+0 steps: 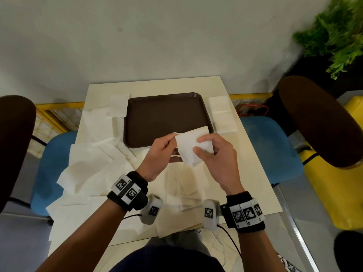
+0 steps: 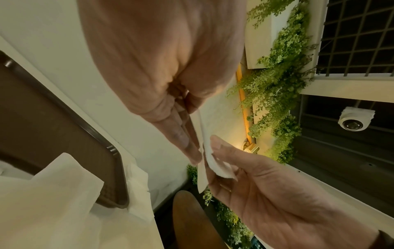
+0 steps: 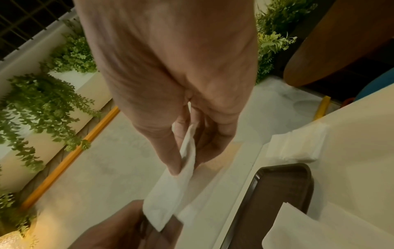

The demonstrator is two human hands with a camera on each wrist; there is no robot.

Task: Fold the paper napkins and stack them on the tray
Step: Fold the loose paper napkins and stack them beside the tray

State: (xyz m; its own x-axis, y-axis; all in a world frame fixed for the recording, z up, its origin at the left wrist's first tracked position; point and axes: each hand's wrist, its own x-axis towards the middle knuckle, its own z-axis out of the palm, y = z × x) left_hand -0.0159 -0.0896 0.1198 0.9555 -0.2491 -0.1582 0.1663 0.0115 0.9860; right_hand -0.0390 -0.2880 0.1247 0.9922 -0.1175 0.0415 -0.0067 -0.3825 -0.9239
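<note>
One white paper napkin (image 1: 191,147), partly folded, is held in the air above the near edge of a dark brown rectangular plastic tray (image 1: 167,116). The left hand (image 1: 157,154) pinches its left edge; the right hand (image 1: 215,154) clamps its right side between thumb and fingers. The tray lies on a cream square counter (image 1: 245,163). Loose unfolded white napkins (image 1: 92,154) are spread left of the tray. A stack of folded white napkins (image 1: 223,113) sits right of the tray.
</note>
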